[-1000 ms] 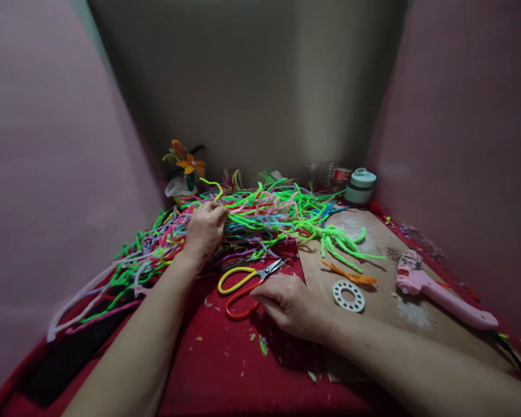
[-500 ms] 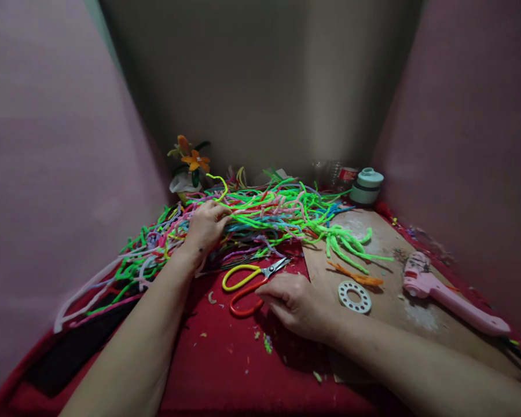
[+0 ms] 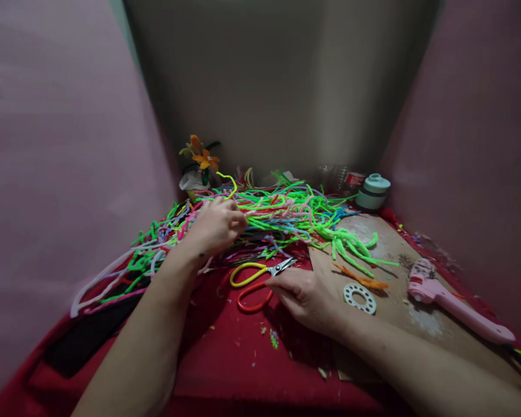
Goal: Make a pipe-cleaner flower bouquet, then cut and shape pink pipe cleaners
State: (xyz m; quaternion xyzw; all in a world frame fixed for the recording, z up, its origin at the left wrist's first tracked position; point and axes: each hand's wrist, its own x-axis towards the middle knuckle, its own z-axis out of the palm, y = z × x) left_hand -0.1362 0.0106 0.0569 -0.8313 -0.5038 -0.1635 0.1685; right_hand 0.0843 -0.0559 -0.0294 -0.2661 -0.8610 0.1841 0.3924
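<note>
My left hand (image 3: 219, 225) is over the left part of a large heap of coloured pipe cleaners (image 3: 282, 208). Its fingers are curled together, and whatever they hold is hidden. Low over the red cloth, my right hand (image 3: 306, 298) is closed, thumb and forefinger pressed together. Those fingertips meet the red handle of the scissors (image 3: 248, 274) in view, but whether they grip it or something small is unclear. The scissors have one yellow and one red loop, blades pointing up and right. Right of them lies a bunch of bright green pipe cleaners (image 3: 351, 246).
A brown board (image 3: 399, 307) bears a white ring with holes (image 3: 359, 299), orange pipe-cleaner pieces (image 3: 362, 279) and a pink glue gun (image 3: 458, 307). A pale green jar (image 3: 373, 191) and orange flowers (image 3: 206, 159) stand behind. A dark flat object (image 3: 84, 341) lies at left.
The view has shifted, so the table things sit slightly farther right. My left hand has drawn back a little from the heap, its fingers curled more. My right hand stays beside the scissors.
</note>
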